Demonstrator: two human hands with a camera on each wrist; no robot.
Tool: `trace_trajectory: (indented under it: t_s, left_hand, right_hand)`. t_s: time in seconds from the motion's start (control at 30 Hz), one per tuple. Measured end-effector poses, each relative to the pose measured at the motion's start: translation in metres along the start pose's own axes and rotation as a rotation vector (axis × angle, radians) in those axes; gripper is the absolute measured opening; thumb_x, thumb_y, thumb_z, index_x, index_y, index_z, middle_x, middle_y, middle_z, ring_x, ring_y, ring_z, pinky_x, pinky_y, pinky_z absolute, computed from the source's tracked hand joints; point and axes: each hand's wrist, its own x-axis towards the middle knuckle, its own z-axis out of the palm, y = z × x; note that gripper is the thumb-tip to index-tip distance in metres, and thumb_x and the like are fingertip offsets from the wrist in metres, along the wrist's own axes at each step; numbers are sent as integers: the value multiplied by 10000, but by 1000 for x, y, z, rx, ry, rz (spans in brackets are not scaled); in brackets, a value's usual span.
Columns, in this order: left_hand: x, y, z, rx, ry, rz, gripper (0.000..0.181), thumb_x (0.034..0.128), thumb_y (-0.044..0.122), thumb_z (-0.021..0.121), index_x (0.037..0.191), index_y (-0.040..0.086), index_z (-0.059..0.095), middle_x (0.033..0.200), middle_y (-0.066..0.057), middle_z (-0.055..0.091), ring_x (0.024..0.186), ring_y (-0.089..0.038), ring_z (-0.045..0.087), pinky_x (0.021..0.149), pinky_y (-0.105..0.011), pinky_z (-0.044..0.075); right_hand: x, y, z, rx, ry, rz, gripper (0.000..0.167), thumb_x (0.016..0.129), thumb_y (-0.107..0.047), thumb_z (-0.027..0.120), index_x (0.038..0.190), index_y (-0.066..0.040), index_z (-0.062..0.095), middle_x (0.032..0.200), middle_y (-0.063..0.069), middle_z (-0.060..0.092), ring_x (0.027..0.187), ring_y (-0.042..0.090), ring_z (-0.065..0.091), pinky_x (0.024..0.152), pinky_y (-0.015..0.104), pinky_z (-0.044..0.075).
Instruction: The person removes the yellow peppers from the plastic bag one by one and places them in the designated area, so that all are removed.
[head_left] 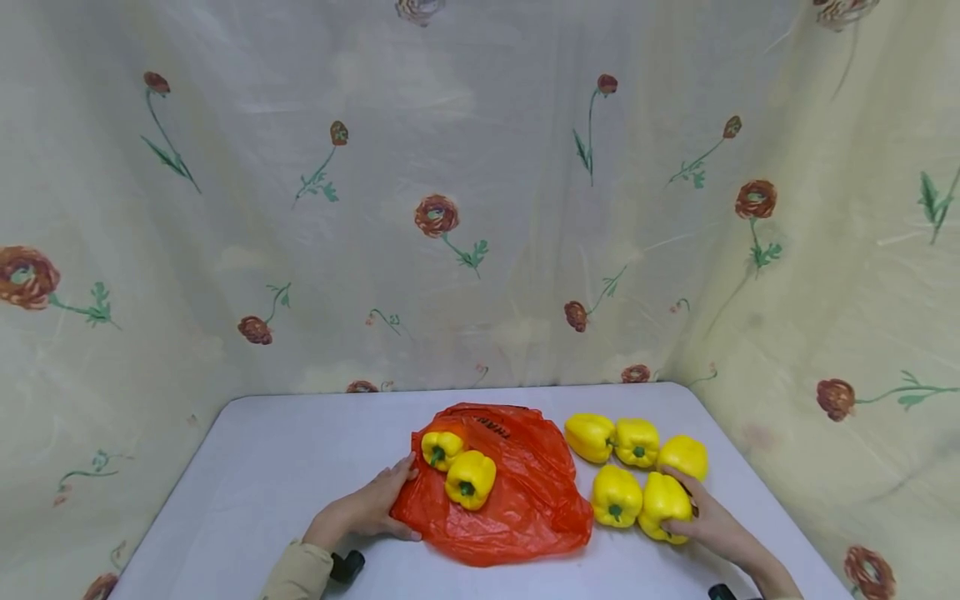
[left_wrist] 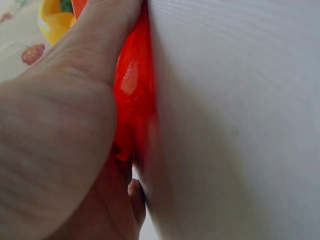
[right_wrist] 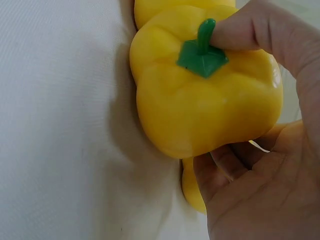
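My right hand (head_left: 705,514) grips a yellow bell pepper (head_left: 664,505) at the front right of a group. In the right wrist view the thumb lies by the green stem of that pepper (right_wrist: 205,110), with fingers curled round its far side. At the left edge of a red plastic bag (head_left: 525,500), my left hand (head_left: 378,500) rests with fingers and thumb spread against it. Two yellow peppers (head_left: 470,480) lie on the bag. The left wrist view has the palm (left_wrist: 55,145) beside the red plastic (left_wrist: 135,85); its fingertips are partly hidden.
Several other yellow peppers (head_left: 590,437) sit close together right of the bag. They and the bag stand on a white table (head_left: 285,467). A flowered curtain (head_left: 510,275) hangs behind the table and along both sides.
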Motion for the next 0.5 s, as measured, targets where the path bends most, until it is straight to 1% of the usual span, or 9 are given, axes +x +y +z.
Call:
trace_trajectory:
  t_s: [0.1, 0.3, 0.4, 0.5]
  left_hand:
    - [0, 1, -1, -7, 2, 3, 1226, 697, 597, 767, 1545, 40, 79, 1604, -159, 183, 1475, -359, 178, 1188, -569, 155]
    - [-2, 4, -1, -25, 0, -6, 1230, 695, 593, 768, 1547, 49, 67, 1595, -145, 223, 1470, -370, 185, 1179, -584, 171]
    - [-2, 4, -1, -20, 2, -10, 1223, 696, 587, 769, 1548, 52, 73, 1600, -138, 214, 1468, -373, 189, 1175, -585, 182]
    - [-3, 5, -2, -16, 6, -17, 1226, 692, 584, 773, 1546, 49, 76, 1594, -137, 232, 1463, -379, 196, 1172, -588, 188]
  right_hand:
    - [0, -2, 1, 10, 0, -1, 946, 832, -311, 724, 1530, -71, 132, 1515, 302, 216, 1307, 457, 340, 1010, 659, 356]
    - [-3, -6, 2, 4, 5, -36, 973, 829, -317, 722, 1533, -45, 108, 1556, 259, 186, 1347, 446, 299, 1047, 662, 318]
    - [-5, -10, 1, 13, 9, -31, 993, 831, -351, 720, 1538, -56, 88, 1572, 263, 136, 1387, 466, 231, 1078, 690, 253]
    - [-4, -14, -1, 33, 10, -20, 1018, 838, -385, 716, 1541, -51, 59, 1575, 289, 68, 1422, 504, 119, 1118, 689, 160]
